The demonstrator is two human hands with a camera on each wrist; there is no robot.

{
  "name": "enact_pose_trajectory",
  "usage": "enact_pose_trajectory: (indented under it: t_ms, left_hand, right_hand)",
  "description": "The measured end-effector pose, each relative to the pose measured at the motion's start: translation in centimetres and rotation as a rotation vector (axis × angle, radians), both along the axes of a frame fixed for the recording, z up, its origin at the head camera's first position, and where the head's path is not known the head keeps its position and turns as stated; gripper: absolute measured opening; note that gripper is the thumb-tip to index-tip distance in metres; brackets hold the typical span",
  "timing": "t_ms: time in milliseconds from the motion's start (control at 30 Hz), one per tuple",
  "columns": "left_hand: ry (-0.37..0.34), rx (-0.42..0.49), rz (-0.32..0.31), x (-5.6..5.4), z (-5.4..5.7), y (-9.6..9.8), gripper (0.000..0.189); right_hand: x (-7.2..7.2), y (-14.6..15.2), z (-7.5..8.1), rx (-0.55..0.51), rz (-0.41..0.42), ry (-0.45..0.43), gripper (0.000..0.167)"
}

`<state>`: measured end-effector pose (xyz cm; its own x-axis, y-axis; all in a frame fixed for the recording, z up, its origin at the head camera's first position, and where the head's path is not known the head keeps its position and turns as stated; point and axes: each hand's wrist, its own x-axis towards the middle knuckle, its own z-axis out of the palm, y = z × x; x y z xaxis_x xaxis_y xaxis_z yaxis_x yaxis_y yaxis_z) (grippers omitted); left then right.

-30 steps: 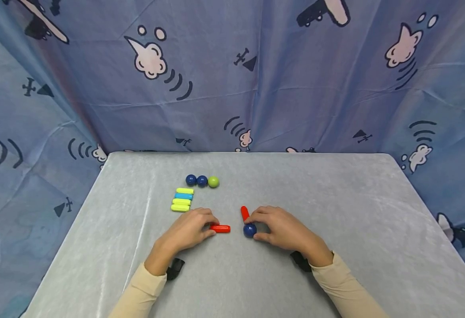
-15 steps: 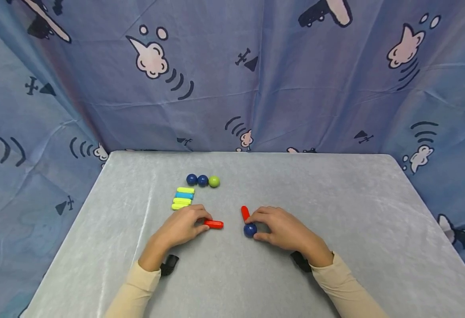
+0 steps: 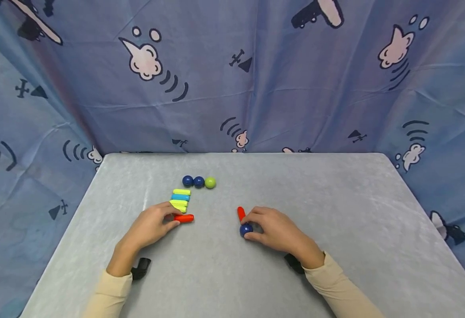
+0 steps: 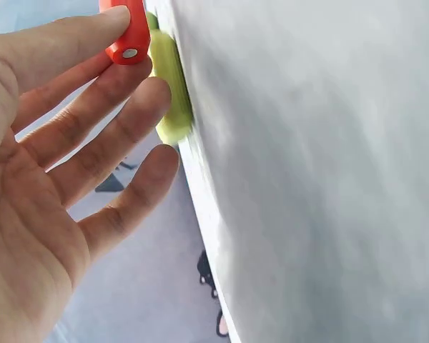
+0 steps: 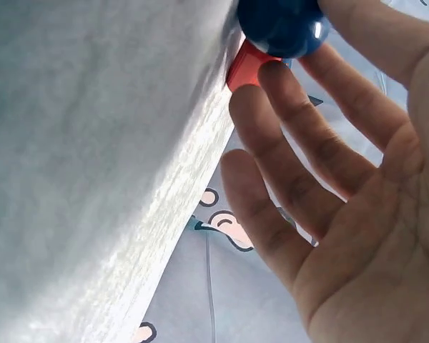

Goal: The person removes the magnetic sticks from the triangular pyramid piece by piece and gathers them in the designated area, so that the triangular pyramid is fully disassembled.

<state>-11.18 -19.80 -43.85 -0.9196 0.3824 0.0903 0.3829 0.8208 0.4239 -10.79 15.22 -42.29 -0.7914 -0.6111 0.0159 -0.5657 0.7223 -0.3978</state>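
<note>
My left hand pinches a red magnetic rod between thumb and fingers; the left wrist view shows a small metal disc in the end of the rod. The other fingers stay loosely spread. Just beyond lies a row of rods, a yellow rod, a blue rod and more yellow ones, the nearest partly covered by that hand. On the right, thumb and fingertips of my right hand grip a dark blue ball. A second red rod lies right behind this ball, its near end by the fingers.
Two blue balls and a green ball sit in a line behind the row of rods. The grey table ends at a patterned blue curtain. Black straps with cameras are on both wrists.
My left hand has moved left with the red rod, from near the middle to the front of the rod row. The right hand keeps holding the blue ball in about the same place.
</note>
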Motion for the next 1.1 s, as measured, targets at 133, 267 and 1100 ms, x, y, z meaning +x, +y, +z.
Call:
enact_pose_trajectory:
  t_ms: [133, 267, 1100]
  left_hand:
    - [-0.01, 0.006, 0.011, -0.1, -0.1, -0.8, 0.018]
    - [-0.021, -0.003, 0.013, -0.2, -0.3, -1.3, 0.018]
    - [0.064, 0.01, 0.07, -0.5, -0.3, -1.9, 0.017]
  right_hand:
    - [-0.1, 0.0, 0.1, 0.012, 0.018, -0.003, 0.029]
    - [-0.4, 0.3, 0.3, 0.029, 0.066, 0.003, 0.029]
    - [-0.2, 0.2, -0.8, 0.075, 0.085, 0.032, 0.041]
